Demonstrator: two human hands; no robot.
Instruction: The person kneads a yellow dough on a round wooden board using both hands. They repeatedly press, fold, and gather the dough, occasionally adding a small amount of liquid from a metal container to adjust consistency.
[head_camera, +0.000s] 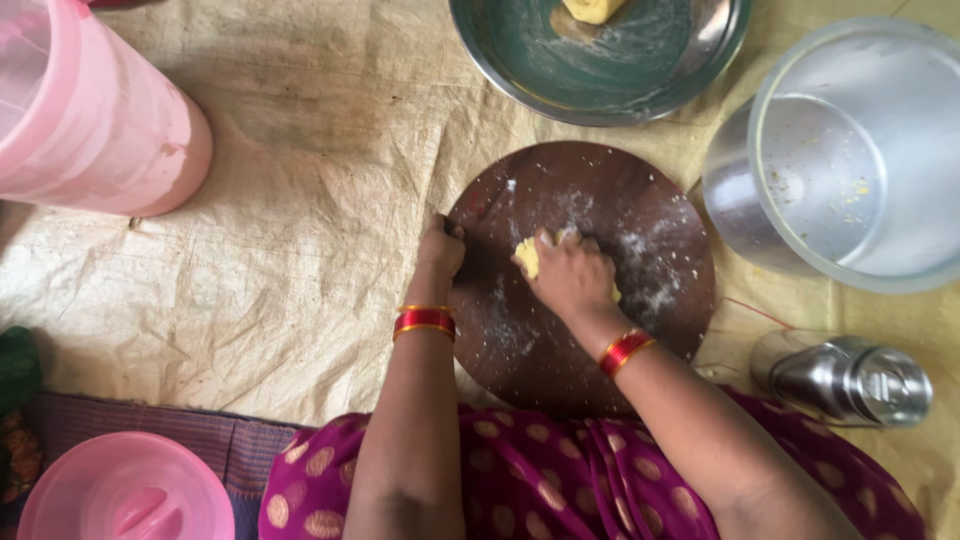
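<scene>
A round dark wooden board (600, 190) dusted with flour lies on a beige sheet. My right hand (572, 275) presses down on a yellow piece of dough (527, 255) near the middle of the board, fingers curled over it. My left hand (441, 248) grips the board's left edge. Both wrists wear red and gold bangles.
A steel plate (600, 70) with another yellow dough lump (592, 9) sits beyond the board. A large steel pot (850, 160) stands at right, a small steel container (850, 380) lies near my right arm. A pink jug (90, 120) is at far left, a pink lid (125, 490) at bottom left.
</scene>
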